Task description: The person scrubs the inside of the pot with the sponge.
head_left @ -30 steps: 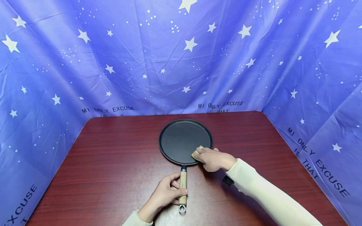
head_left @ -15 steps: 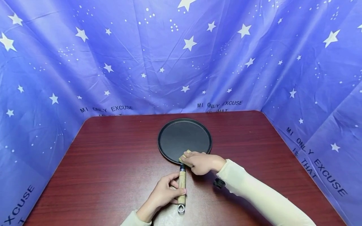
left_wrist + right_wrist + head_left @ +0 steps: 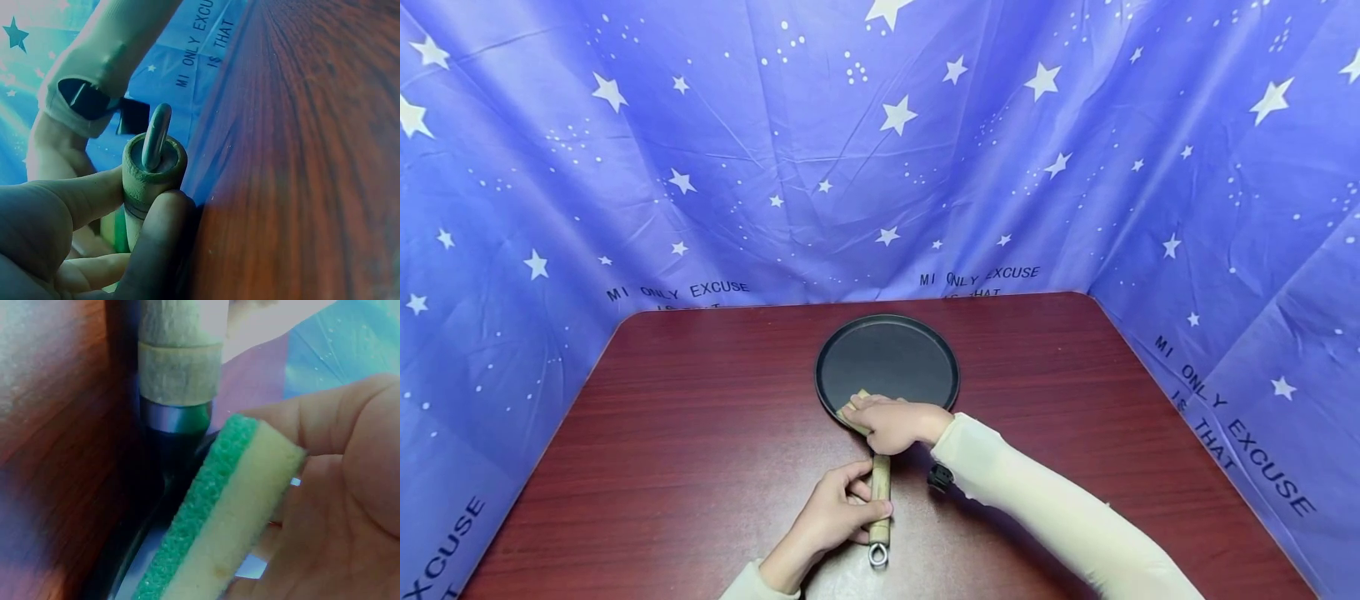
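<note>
A round, flat black frying pan (image 3: 887, 354) lies on the table, its wooden handle (image 3: 881, 483) pointing toward me. My left hand (image 3: 833, 512) grips that handle between thumb and fingers, close to the metal hanging loop (image 3: 156, 137). Over the near part of the pan, my right hand (image 3: 897, 423) holds a sponge (image 3: 228, 512) against the surface by the near-left rim. The sponge is pale yellow with a green scouring side, and the green side faces the pan. From the head view the hand covers most of the sponge and the joint between pan and handle.
A dark red wood-grain table (image 3: 700, 400) carries the pan. Behind it and at both sides hangs a blue curtain (image 3: 820, 150) with white stars and lettering. A small black device (image 3: 939, 477) sits under the right sleeve (image 3: 1037, 492).
My right hand has slid the sponge leftward along the pan's near edge, from the right side past the handle joint. My left hand keeps its grip on the handle.
</note>
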A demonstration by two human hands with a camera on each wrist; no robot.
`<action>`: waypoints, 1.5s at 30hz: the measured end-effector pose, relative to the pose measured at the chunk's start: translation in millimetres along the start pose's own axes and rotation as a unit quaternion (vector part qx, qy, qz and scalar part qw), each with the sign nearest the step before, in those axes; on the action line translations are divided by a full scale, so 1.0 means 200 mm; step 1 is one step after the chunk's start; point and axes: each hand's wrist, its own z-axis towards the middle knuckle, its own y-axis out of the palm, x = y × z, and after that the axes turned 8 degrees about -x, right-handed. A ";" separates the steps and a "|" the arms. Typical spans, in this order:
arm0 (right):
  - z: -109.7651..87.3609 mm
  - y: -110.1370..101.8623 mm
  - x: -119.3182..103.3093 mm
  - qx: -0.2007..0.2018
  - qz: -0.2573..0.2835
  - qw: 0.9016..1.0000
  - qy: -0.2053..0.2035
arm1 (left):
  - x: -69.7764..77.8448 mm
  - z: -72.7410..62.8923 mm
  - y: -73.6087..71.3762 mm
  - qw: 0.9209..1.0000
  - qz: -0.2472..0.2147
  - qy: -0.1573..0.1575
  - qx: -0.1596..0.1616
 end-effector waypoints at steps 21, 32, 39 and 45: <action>0.28 -0.14 0.01 0.005 -0.013 1.000 0.012 | 0.00 0.00 0.01 1.000 -0.010 0.005 0.003; 0.40 -0.22 0.11 0.013 -0.004 1.000 0.024 | 0.00 0.00 0.01 1.000 -0.022 0.003 0.005; 0.46 -0.26 0.18 0.035 0.028 0.998 0.044 | -0.01 -0.01 0.01 1.000 -0.013 0.002 0.010; 0.49 -0.30 0.19 0.043 0.019 0.997 0.068 | 0.00 0.00 0.01 1.000 -0.004 0.001 0.016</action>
